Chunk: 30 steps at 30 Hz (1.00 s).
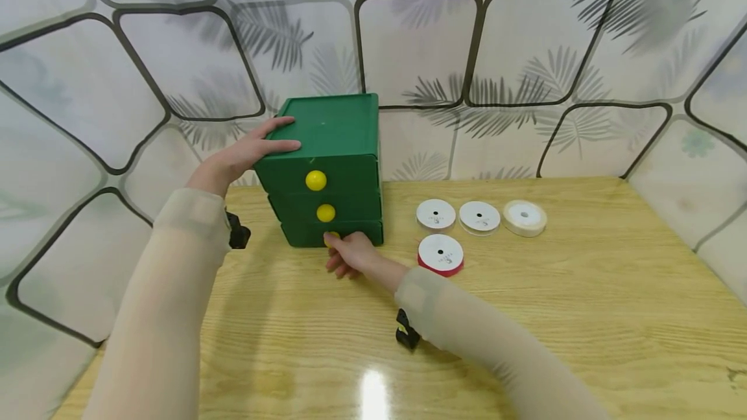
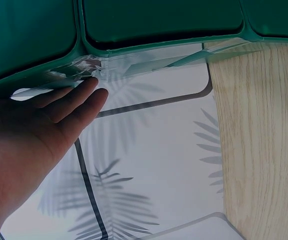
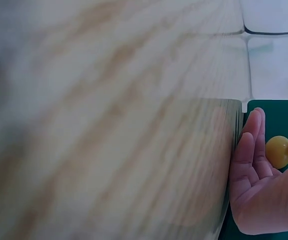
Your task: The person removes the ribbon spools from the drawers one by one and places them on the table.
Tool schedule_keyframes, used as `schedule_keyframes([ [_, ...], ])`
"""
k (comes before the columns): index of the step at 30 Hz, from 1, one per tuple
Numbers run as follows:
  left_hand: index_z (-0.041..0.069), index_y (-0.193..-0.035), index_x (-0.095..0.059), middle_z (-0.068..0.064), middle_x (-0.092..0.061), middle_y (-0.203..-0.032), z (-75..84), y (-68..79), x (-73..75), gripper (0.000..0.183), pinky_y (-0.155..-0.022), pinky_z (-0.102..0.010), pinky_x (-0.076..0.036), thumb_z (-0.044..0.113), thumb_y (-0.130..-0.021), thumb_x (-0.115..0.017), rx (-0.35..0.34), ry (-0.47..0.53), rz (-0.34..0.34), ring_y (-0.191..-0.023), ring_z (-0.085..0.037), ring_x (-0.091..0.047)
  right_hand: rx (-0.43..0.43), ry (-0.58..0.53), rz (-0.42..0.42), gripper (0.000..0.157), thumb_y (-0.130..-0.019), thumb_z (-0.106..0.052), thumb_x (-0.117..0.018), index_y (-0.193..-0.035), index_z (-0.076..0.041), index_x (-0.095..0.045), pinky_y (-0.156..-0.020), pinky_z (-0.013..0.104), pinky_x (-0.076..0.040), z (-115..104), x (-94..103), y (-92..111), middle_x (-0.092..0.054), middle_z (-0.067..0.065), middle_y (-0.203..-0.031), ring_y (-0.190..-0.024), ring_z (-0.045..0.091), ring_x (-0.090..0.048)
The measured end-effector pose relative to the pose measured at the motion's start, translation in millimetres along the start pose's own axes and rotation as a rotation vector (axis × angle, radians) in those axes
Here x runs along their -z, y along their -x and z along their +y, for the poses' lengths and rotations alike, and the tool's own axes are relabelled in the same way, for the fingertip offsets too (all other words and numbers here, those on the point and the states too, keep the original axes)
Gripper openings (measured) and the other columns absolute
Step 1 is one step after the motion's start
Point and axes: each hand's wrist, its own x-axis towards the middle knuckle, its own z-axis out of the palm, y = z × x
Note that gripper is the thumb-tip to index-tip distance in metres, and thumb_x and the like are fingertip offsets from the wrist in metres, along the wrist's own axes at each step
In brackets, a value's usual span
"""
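Tabletop, spools beside drawers, right hand on lowest knob

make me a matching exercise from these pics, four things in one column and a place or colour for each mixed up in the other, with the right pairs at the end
Column one
1. left hand
2. right hand
3. red-edged roll
4. box

Column two
A. at the lowest yellow knob
B. green, standing on the table
C. at the box's upper left edge in the head view
D. in front of three other rolls

Right pairs: 1-C, 2-A, 3-D, 4-B
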Motion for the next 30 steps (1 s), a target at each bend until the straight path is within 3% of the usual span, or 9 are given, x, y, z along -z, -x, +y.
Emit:
schedule_keyframes([
  [8, 0.028, -0.158, -0.012, -0.001, 0.013, -0.161, 1.2, 0.6, -0.6, 0.081, -0.112, -0.06, -0.014, 0.042, -0.094, -0.061, 0.003, 0.003, -0.005, -0.146, -0.033, -0.001, 0.004, 0.032, -0.01, 0.046, -0.099, -0.043, -0.055, -0.081, -0.002, -0.066, -0.04, 0.021, -0.04, 0.1, 1.5, 1.9, -0.071, 0.009, -0.071, -0.045, 0.01, -0.056],
  [15, 0.028, -0.158, -0.012, -0.001, 0.014, -0.161, 0.9, 1.4, -0.8, 0.081, -0.111, -0.061, -0.013, 0.042, -0.094, -0.061, -0.001, -0.003, -0.008, -0.146, -0.034, 0.001, -0.009, 0.016, -0.072, 0.048, -0.098, -0.041, -0.057, -0.088, 0.004, -0.07, -0.041, 0.021, -0.041, 2.5, 2.6, 10.6, -0.072, 0.01, -0.074, -0.045, 0.011, -0.057],
  [30, 0.027, -0.158, -0.011, -0.004, 0.012, -0.161, 2.4, 2.4, -2.0, 0.082, -0.111, -0.06, -0.016, 0.041, -0.095, -0.061, 0.015, 0.019, -0.007, -0.144, -0.037, -0.007, -0.018, -0.013, -0.088, 0.044, -0.096, -0.04, -0.06, -0.078, -0.001, -0.068, -0.038, 0.019, -0.037, 19.0, -11.1, 55.3, -0.07, 0.006, -0.066, -0.041, 0.008, -0.052],
])
